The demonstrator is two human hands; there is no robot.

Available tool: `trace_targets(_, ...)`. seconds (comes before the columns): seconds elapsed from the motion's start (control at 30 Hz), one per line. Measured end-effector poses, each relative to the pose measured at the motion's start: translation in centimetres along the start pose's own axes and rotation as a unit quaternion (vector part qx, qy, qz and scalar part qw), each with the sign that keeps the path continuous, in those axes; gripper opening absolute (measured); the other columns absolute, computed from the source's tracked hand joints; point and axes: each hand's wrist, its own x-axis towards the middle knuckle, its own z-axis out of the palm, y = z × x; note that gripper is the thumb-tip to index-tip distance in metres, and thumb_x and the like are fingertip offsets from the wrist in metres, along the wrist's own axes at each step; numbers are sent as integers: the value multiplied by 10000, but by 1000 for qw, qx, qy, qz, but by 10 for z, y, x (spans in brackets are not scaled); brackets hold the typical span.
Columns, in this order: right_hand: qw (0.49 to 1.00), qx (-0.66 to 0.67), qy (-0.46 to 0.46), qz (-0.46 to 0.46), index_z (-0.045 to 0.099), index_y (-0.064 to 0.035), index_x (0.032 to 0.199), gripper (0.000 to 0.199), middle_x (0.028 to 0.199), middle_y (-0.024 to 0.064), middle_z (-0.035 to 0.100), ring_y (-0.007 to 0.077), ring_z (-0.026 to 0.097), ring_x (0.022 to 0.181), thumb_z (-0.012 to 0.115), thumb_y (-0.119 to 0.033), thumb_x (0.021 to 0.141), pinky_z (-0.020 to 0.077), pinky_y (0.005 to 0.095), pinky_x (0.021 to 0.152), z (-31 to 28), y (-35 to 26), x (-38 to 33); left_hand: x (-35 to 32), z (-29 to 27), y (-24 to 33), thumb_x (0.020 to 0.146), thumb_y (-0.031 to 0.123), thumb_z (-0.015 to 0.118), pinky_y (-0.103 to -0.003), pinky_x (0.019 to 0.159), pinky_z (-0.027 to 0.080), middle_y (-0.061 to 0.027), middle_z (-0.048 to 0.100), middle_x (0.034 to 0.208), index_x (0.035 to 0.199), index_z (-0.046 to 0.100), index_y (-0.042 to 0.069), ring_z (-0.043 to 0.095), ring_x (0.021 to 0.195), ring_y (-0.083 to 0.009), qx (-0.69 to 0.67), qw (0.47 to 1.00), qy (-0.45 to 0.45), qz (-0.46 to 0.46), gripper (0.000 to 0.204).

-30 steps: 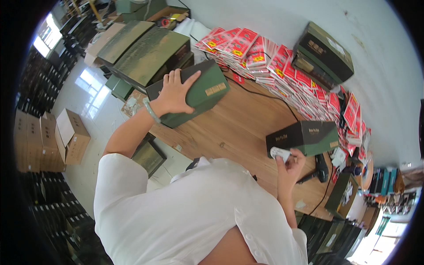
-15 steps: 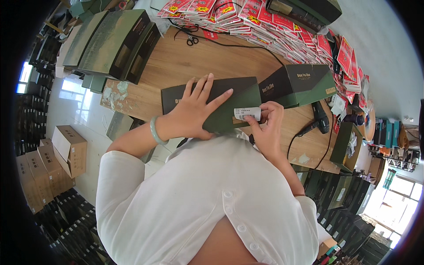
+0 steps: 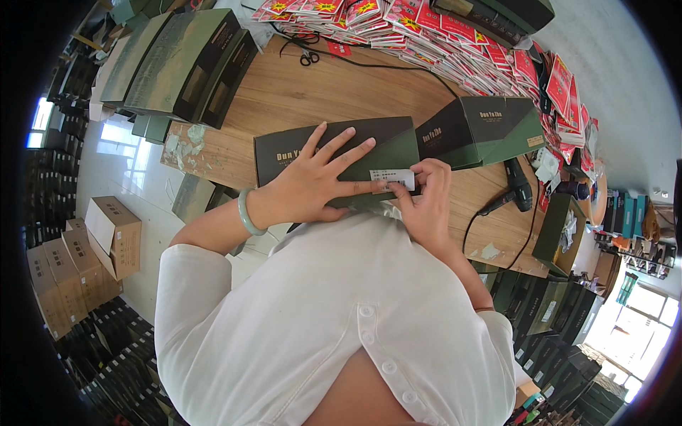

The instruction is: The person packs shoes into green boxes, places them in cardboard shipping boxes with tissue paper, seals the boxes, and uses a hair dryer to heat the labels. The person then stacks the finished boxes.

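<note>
Bare bench (image 3: 320, 89) lying open beyond the green box (image 3: 341, 153). Second box (image 3: 483, 128) crowding its right end, hair dryer (image 3: 517, 186) and cord blocking further right, red packets (image 3: 440, 42) lining the far edge, stacked boxes (image 3: 177, 64) closing the left.

Packing workshop: stacked cartons (image 3: 106, 234), boxes (image 3: 177, 64).

A flat dark green cardboard box (image 3: 334, 153) lies on the wooden tabletop (image 3: 298, 92) right at its near edge, with the left hand (image 3: 312, 181) spread flat on top of it and the right hand (image 3: 426, 202) at its right end, touching a small white paper label (image 3: 392, 177). Just to its right stands a second dark green cardboard box (image 3: 483, 129), and right of that lies a black hair dryer (image 3: 517, 186). Behind them, rows of red paper packets (image 3: 426, 35) line the far edge, and stacked flat green cardboard boxes (image 3: 177, 60) sit at the far left.
</note>
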Motion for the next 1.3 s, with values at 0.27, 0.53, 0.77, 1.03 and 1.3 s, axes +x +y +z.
trace_targets(0.27, 999, -14, -30, 2, 470, -28, 1097, 294, 1110, 150, 458, 268, 536, 819, 667, -40, 880, 481, 355, 695, -9, -11, 7, -2, 17, 2, 734, 336, 748, -589, 1160, 223, -31, 383, 1529, 1375, 539, 324, 373, 1378, -273, 29, 997, 26, 64, 675)
trace_targets(0.53, 991, -89, -100, 11, 493, -9, 1071, 242, 1058, 164, 495, 352, 579, 787, 601, -196, 962, 492, 419, 670, -20, -29, 28, 7, 9, 13, 773, 345, 730, -584, 1168, 221, -9, 431, 1489, 1449, 439, 238, 391, 1368, -225, 51, 997, 12, 58, 744)
trace_targets(0.77, 997, -64, -21, 36, 468, -44, 1343, 537, 1396, 224, 372, 463, 438, 1218, 656, -318, 921, 433, 472, 938, -26, -30, 24, -9, 18, 12, 783, 291, 725, -543, 1176, 242, -36, 456, 1462, 1406, 489, 148, 406, 1355, -229, 42, 999, 31, 8, 681)
trace_targets(1.03, 940, -261, -143, -165, 360, -224, 1522, 879, 1617, 207, 88, 523, 68, 1448, 662, -612, 793, 142, 658, 1123, 2, -21, -6, -12, 22, 7, 803, 148, 685, -506, 1157, 312, -48, 552, 1162, 1227, 618, 105, 507, 1180, -235, -50, 994, 92, 42, 431)
trace_targets(1.3, 930, -350, -99, -54, 248, -186, 1560, 998, 1619, 232, 20, 539, 4, 1449, 689, -601, 767, 74, 713, 1103, -11, 8, -17, -13, 27, 11, 794, 102, 678, -533, 1132, 346, -62, 544, 1091, 1140, 659, 97, 527, 1108, -242, -47, 991, 118, 40, 346)
